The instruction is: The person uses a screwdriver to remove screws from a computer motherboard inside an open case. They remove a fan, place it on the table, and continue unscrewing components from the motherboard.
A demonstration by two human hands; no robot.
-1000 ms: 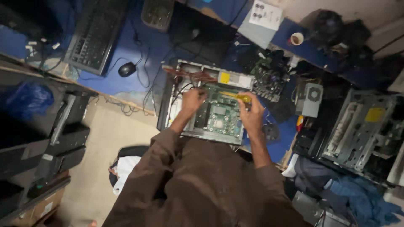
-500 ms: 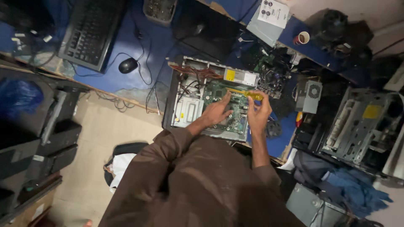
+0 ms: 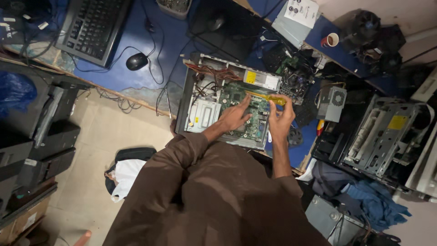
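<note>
The person is at work inside an open desktop computer case (image 3: pixel 227 105) on the blue table (image 3: pixel 150 50); this looks like screw work on the green motherboard (image 3: pixel 248 107). The left hand (image 3: pixel 234 117) lies spread and flat on the board, holding nothing. Just right of it, the right hand (image 3: pixel 280 119) is closed around a yellow-handled screwdriver (image 3: pixel 268 97), which lies across the board. Seating the tip would come next. Above the grip sits a yellow label (image 3: pixel 251 77); up right lies a white printed box (image 3: pixel 298 16); far right, a yellow sticker (image 3: pixel 397 122).
</note>
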